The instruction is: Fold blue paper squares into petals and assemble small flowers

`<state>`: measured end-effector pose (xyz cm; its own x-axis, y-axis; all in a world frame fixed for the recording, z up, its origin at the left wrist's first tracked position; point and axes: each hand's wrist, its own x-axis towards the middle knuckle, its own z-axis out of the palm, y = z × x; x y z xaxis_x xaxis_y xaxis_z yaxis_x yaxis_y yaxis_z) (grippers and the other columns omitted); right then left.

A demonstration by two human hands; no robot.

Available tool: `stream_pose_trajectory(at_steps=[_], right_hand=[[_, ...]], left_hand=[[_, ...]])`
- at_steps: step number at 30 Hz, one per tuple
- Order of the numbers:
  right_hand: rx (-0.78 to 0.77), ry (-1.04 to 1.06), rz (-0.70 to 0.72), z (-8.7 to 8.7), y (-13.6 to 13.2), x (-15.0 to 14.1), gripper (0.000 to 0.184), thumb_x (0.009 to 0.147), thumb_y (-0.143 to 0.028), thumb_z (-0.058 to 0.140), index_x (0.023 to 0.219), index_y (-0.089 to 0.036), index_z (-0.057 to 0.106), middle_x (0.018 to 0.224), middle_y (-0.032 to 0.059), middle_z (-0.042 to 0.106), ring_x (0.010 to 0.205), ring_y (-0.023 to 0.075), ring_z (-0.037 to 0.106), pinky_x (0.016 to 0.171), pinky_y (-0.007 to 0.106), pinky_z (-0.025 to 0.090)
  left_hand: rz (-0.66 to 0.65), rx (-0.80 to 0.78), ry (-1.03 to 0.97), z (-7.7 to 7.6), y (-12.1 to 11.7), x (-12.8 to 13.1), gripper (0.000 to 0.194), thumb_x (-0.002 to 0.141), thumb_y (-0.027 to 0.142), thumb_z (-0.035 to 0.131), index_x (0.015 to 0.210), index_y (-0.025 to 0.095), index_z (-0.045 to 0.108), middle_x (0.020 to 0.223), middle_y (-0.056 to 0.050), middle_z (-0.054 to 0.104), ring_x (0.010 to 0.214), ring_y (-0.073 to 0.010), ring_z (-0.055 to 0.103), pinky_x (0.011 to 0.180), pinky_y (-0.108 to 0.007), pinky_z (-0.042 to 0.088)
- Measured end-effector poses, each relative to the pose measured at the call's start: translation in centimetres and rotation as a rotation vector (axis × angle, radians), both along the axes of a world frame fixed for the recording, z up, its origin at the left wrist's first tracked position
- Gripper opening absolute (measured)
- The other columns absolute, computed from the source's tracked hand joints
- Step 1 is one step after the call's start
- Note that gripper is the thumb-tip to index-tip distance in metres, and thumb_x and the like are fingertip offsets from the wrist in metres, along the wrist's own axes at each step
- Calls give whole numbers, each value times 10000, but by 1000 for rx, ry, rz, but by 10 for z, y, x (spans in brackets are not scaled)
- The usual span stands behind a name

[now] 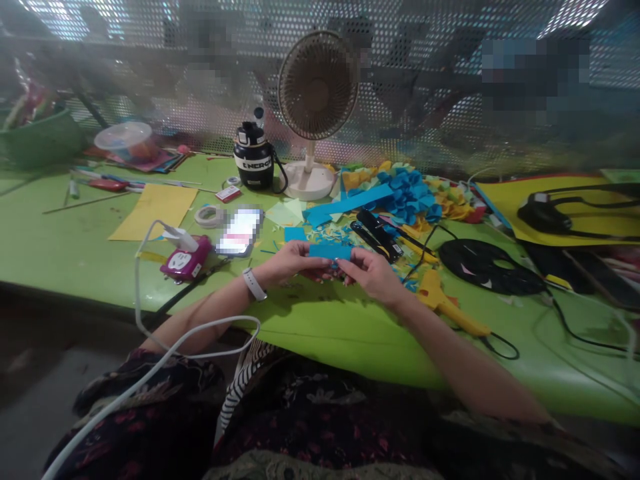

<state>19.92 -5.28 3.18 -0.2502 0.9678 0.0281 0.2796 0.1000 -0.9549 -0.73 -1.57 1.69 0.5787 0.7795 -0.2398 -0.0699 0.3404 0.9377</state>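
Note:
Both my hands hold one small strip of blue paper (330, 251) just above the green table (75, 247). My left hand (293, 261), with a white watch at the wrist, pinches the strip's left end. My right hand (373, 273) pinches its right end with fingers closed. Right behind the strip lie blue paper scraps (296, 234), a long blue paper strip (350, 203) and a pile of blue folded paper pieces (413, 190).
A yellow glue gun (445, 303) with a black cord lies right of my hand. A phone (240, 232), tape roll (210, 215), pink power adapter (186, 261) with white cable, black bottle (254, 157), desk fan (316, 107), yellow paper sheet (155, 210) and black cutouts (487, 267) surround the area.

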Motion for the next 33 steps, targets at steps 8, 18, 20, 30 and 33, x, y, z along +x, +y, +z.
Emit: stream_pose_trajectory(at_steps=[8, 18, 20, 30, 33], right_hand=[[-15, 12, 13, 1, 2, 0, 540, 678, -706, 754, 642, -208, 548, 605, -15, 625, 480, 103, 551, 496, 259, 481], [-178, 199, -62, 5, 5, 6, 419, 600, -524, 868, 744, -167, 702, 716, 38, 735, 473, 90, 559, 495, 259, 508], [-242, 235, -54, 2, 3, 4, 419, 561, -480, 892, 760, -150, 729, 738, 60, 754, 473, 99, 575, 490, 269, 517], [-232, 232, -60, 3, 6, 9, 329, 598, -449, 878, 649, -154, 742, 705, 84, 773, 471, 119, 639, 511, 249, 518], [-248, 237, -47, 5, 8, 13, 298, 614, -428, 858, 679, -156, 758, 730, 93, 781, 467, 127, 643, 513, 263, 535]], left_hand=[[-63, 35, 3, -2, 3, -3, 366, 667, 351, 908, 845, 84, 732, 800, -106, 784, 635, -140, 733, 653, -264, 622], [-37, 69, -17, 0, 6, -8, 333, 701, 336, 886, 717, 116, 637, 777, -88, 780, 634, -136, 740, 584, -213, 605], [-60, 73, -36, 0, 6, -7, 341, 688, 350, 891, 712, 116, 644, 776, -85, 780, 635, -139, 742, 593, -220, 611], [-33, 121, -15, 6, 8, -11, 351, 673, 357, 896, 709, 119, 640, 766, -82, 780, 629, -143, 741, 587, -215, 603], [-30, 130, 4, 7, 12, -14, 342, 693, 360, 881, 717, 120, 639, 790, -91, 784, 643, -144, 741, 605, -224, 605]])
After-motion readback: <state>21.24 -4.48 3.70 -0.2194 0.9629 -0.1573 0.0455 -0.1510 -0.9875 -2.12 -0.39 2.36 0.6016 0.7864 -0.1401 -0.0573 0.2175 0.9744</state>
